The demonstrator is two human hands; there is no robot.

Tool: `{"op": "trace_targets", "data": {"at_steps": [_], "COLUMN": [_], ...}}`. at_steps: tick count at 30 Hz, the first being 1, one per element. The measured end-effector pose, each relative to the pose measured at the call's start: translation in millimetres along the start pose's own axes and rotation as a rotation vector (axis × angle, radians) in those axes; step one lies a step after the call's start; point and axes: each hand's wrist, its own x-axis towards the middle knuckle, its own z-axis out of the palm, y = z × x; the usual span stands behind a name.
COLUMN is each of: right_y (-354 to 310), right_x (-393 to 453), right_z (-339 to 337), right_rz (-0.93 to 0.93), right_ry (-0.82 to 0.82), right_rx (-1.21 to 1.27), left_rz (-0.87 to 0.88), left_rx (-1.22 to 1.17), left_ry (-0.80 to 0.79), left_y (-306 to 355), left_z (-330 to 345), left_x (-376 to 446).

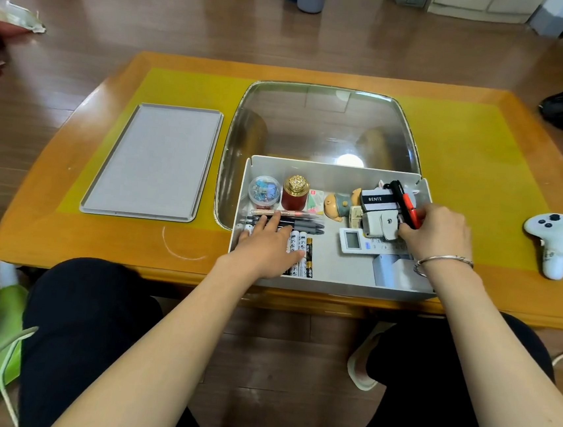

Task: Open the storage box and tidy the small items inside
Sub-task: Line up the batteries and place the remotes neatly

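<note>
Fingers of my left hand point(268, 243) lie straight and slightly spread, resting flat on the pens point(286, 221) and batteries point(300, 254) at the box's lower left. My right hand point(438, 233) curls around a red-and-black marker point(406, 204), pinching it beside the label maker point(381, 211). I count roughly four pens and several batteries, though my hand hides some. At frame centre sits the storage box point(329, 287), grey, open, its clear lid point(323, 124) tipped back behind. One grey tray point(154, 163) lies at left and one white controller point(552, 243) at right.
</note>
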Motion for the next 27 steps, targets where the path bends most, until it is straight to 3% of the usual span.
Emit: {"op": "trace_targets", "data": {"at_steps": [6, 10, 14, 22, 27], "right_y": [-2.7, -22.8, -51.1, -73.3, -68.0], "right_x": [-5.5, -14.7, -28.3, -41.5, -39.6], "right_z": [-12.1, -24.1, -20.4, -14.8, -18.0], "right_rz": [-0.113, -0.339, -0.495, -0.707, -0.639], "right_ry": [0.064, 0.077, -0.122, -0.249, -0.109], "right_rx": [0.105, 0.124, 0.116, 0.077, 0.305], "left_rz": [0.009, 0.139, 0.290, 0.375, 0.287], "left_rx": [-0.040, -0.239, -0.250, -0.119, 0.088], "left_ry": [0.028, 0.368, 0.627, 0.519, 0.557], "left_y": [1.3, 5.7, 6.5, -9.1, -20.8], "left_z": [-2.3, -7.3, -16.9, -19.2, -19.9], "left_x": [-3.1, -13.5, -25.6, -30.0, -36.4]}}
